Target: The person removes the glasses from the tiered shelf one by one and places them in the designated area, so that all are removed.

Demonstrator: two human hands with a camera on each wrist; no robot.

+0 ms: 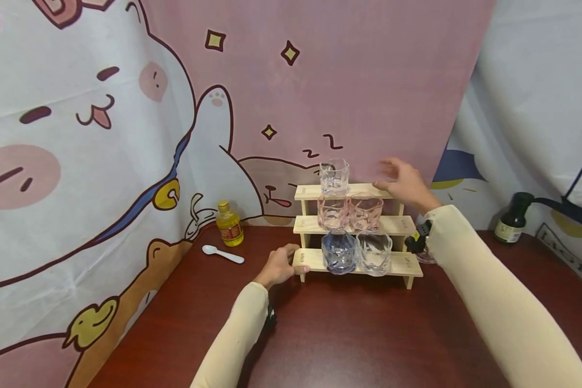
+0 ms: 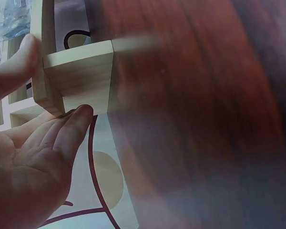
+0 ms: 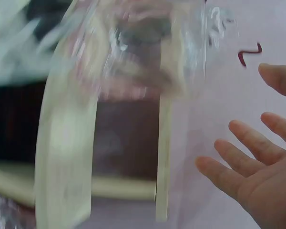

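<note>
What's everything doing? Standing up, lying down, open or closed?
Pale wooden three-step rack: standing
Clear glass, top step: upright
Two pink glasses: upright
Blue glass: upright
Clear glass, bottom step: upright
Yellow bottle: upright, looks capped
White spoon: lying flat
Dark bottle: upright, looks capped
Glass behind right wrist: mostly hidden, can't tell
Left hand: grips rack
Right hand: spread, holding nothing

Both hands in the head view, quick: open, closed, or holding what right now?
Left hand: closed on the left end of the three-tier wooden stand.
Right hand: open, holding nothing.
</note>
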